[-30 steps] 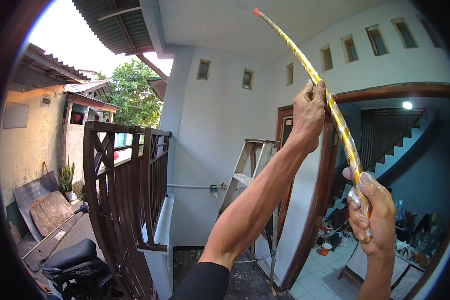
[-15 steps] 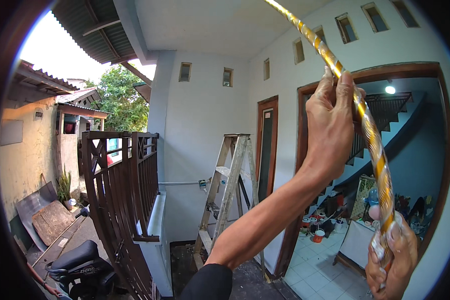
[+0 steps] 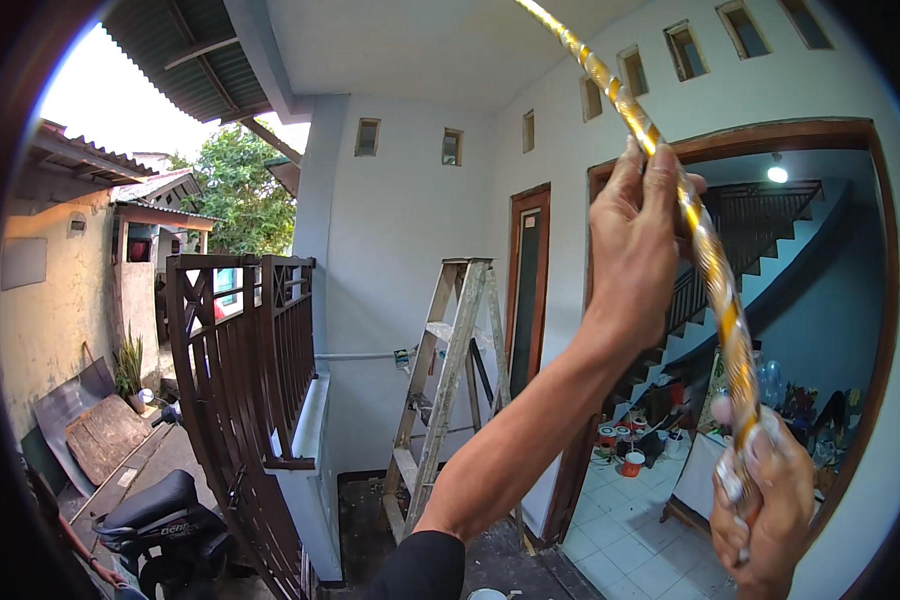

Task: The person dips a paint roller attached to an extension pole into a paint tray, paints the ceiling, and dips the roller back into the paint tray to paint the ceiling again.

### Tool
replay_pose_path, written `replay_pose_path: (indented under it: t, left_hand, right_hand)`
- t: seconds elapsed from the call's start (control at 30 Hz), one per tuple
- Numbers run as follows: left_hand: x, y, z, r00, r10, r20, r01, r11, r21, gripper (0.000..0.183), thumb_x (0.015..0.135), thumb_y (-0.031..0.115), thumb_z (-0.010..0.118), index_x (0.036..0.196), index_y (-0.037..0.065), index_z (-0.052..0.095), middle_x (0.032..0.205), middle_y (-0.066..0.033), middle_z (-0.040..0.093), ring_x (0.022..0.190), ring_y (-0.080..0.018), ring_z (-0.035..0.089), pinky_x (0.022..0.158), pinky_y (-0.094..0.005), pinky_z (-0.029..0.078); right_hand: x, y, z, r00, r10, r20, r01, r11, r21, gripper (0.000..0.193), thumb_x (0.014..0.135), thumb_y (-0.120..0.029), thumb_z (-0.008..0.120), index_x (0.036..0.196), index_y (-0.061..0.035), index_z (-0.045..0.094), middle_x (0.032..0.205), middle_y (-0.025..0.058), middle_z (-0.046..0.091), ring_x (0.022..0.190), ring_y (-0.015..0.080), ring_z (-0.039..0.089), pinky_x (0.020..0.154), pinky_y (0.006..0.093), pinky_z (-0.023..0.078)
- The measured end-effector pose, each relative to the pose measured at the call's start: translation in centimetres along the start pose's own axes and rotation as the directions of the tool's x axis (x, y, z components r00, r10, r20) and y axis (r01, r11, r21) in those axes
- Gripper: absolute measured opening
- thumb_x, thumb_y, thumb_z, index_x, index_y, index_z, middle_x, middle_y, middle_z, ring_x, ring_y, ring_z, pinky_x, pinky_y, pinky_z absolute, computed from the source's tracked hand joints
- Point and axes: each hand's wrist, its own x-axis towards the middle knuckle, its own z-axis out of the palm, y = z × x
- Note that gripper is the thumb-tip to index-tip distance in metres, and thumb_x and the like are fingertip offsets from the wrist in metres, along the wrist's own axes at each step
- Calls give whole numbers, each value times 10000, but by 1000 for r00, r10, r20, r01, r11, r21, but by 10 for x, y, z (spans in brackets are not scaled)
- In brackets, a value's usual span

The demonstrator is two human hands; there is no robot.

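Note:
A long gold-and-silver spiral-patterned pole (image 3: 725, 310) slants from the top of the view down to the lower right. High on it, my left hand (image 3: 632, 240) is closed around the shaft, its thumb and fingertips showing on either side. My right hand (image 3: 778, 490), smeared with white, grips the pole near its lower end. The pole's upper end leaves the view beneath the white ceiling (image 3: 410, 50), so whatever it bears there is hidden.
A paint-spotted stepladder (image 3: 438, 390) stands by the wall, left of my left forearm. Further left are a brown metal gate (image 3: 235, 400), a black motorbike (image 3: 160, 520) and another person's arm (image 3: 85, 550). Several paint pots (image 3: 632, 463) sit inside the wide doorway.
The pole and both hands have shifted slightly left in view, still gripped the same way. A white rim has come into view at the bottom edge. The other person's arm shows more.

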Motion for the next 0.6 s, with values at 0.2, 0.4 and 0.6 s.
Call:
replay_pose_path:
  t: [0.2, 0.4, 0.6]
  left_hand:
    - [44, -1, -86, 999, -32, -43, 35, 996, 78, 362, 1092, 347, 524, 1277, 41, 579, 944, -93, 683, 704, -125, 637, 610, -302, 583]
    - [85, -1, -174, 998, -45, -33, 48, 995, 92, 337, 1105, 306, 485, 1293, 32, 541, 988, -117, 669, 677, -178, 656, 625, -326, 600]
    - [105, -2, -254, 994, -98, -49, 104, 987, 125, 334, 1098, 312, 495, 1296, 45, 530, 988, -112, 671, 662, -188, 659, 572, -336, 605]
  right_hand:
    - [62, 32, 52, 990, 30, 140, -38, 998, 57, 409, 1077, -256, 508, 1298, 86, 551, 707, 29, 512, 388, 25, 381, 293, 205, 301]
    - [119, 74, 112, 980, -14, 199, 0, 998, 70, 378, 1068, -274, 546, 1249, 55, 587, 723, 8, 502, 408, 14, 391, 301, 186, 311]
    - [165, 124, 159, 967, -14, 254, -16, 993, 118, 380, 1055, -274, 575, 1257, 47, 591, 741, 13, 515, 450, 21, 411, 328, 199, 354]
